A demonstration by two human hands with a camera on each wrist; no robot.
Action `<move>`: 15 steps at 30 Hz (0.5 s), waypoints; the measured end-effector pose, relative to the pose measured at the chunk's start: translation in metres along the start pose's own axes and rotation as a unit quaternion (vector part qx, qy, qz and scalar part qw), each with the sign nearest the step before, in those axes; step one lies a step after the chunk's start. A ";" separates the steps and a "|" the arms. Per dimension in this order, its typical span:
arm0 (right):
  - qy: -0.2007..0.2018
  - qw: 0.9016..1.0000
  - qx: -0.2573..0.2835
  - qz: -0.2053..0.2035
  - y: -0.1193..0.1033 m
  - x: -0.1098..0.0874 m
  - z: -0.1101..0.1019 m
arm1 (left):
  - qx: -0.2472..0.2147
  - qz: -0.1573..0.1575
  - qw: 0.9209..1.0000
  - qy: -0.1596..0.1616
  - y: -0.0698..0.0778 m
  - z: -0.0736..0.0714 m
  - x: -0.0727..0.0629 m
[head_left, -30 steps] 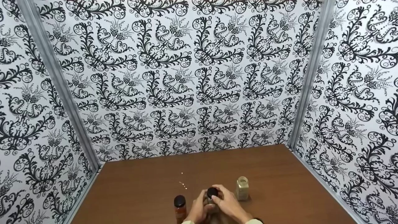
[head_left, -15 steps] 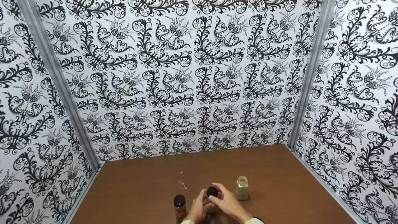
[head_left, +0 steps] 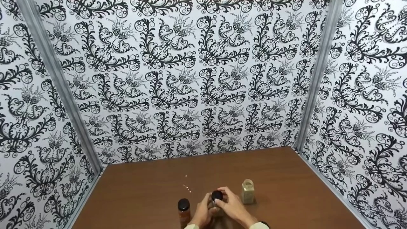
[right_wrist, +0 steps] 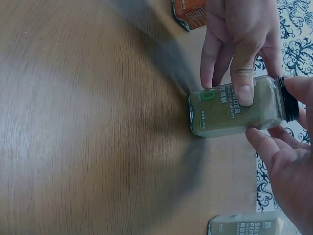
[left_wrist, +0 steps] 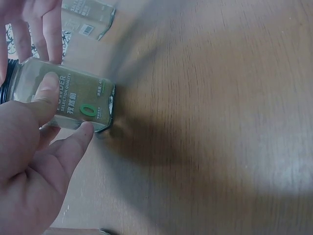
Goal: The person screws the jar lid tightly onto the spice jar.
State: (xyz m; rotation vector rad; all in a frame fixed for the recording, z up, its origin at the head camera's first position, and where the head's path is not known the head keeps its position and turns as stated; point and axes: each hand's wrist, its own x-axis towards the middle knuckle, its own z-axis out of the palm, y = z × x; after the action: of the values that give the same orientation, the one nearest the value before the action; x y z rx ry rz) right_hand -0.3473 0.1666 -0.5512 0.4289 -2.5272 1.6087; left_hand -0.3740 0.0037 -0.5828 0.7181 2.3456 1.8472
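A square glass spice jar of brownish powder stands on the table between my two hands. My left hand grips its body, the thumb lying along the printed label in the left wrist view. At the top, the fingers and thumb of my right hand pinch the black cap, which sits on the jar's neck. To the right of my hands stands a salt-and-pepper jar with no cap on it. Left of them is a jar of orange-red contents with a black cap.
Several small white specks lie on the brown wooden table beyond my left hand. Black-and-white patterned panels rise at the back and both sides, joined by grey corner strips.
My right fingers and thumb shift slightly around the black cap. The left hand keeps its grip on the jar, and the other two jars stay where they were.
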 end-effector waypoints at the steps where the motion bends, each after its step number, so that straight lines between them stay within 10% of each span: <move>1: 0.000 1.000 -0.001 -0.001 0.000 0.000 0.000 | -0.011 -0.006 1.000 0.002 0.000 0.001 0.000; 6: -0.005 1.000 -0.007 -0.008 0.000 -0.002 -0.001 | -0.175 -0.065 0.982 0.014 -0.001 0.006 0.001; 11: -0.009 1.000 -0.019 -0.018 -0.001 -0.003 -0.001 | -0.323 -0.118 0.938 0.047 -0.002 0.011 0.003; 15: -0.004 1.000 -0.020 -0.017 0.001 -0.004 -0.001 | -0.333 -0.117 0.934 0.052 -0.002 0.012 0.003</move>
State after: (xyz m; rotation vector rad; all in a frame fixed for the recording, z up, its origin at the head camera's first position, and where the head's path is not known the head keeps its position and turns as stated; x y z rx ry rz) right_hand -0.3441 0.1681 -0.5526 0.4730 -2.5384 1.5438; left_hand -0.3734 0.0157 -0.5876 0.2493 1.5637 2.3779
